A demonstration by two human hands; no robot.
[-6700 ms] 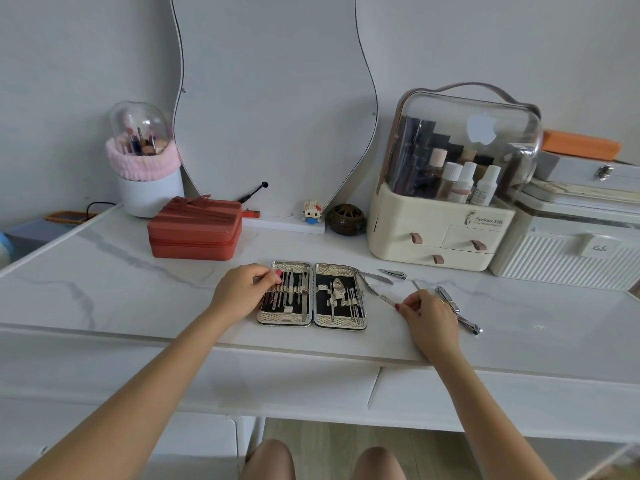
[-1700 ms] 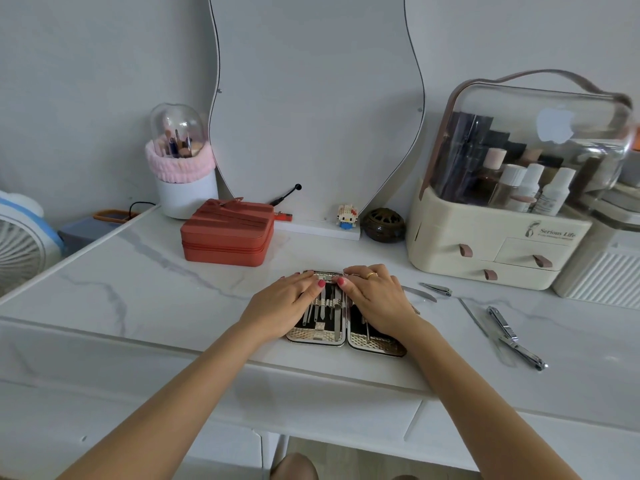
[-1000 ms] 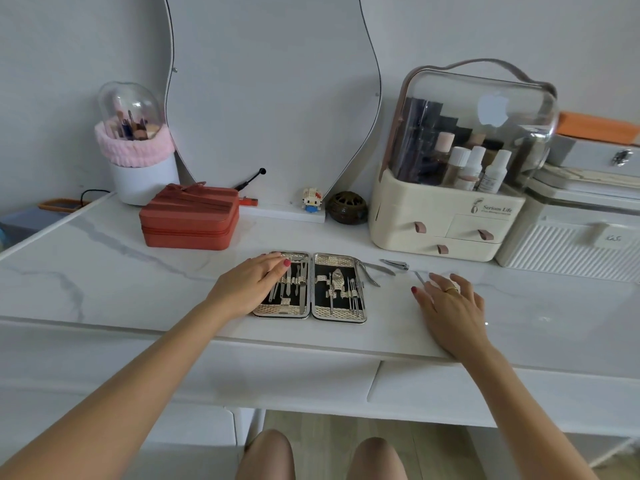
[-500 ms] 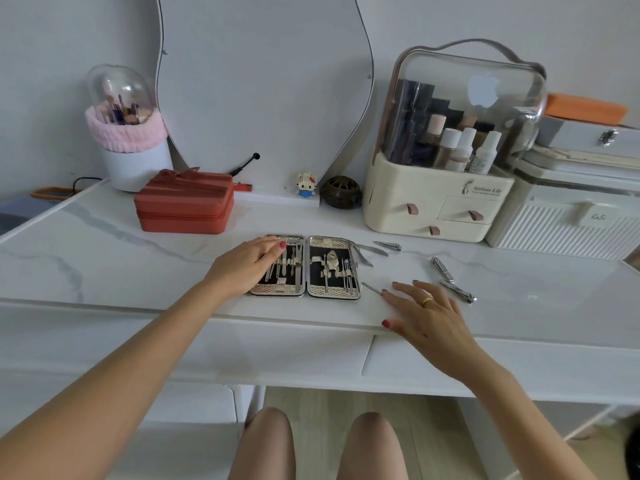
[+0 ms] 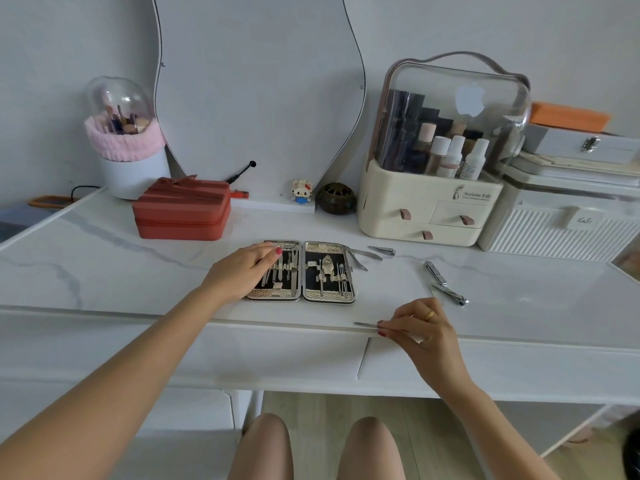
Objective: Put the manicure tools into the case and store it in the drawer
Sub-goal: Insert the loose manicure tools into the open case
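Observation:
The manicure case lies open flat on the white marble tabletop, with several metal tools strapped into both halves. My left hand rests on its left half, fingers spread. At the table's front edge, my right hand pinches a thin metal tool between thumb and fingertips. Loose tools lie to the right of the case: scissors, small clippers, a larger nail clipper and another clipper. Two closed drawer fronts sit under the tabletop.
A red zip box stands behind the case on the left, a brush holder further back. A cream cosmetics organiser and white boxes fill the back right. A mirror leans on the wall. My knees show below.
My right hand slid the thin tool toward the front edge and now pinches it there. My left hand has stayed on the case's left half.

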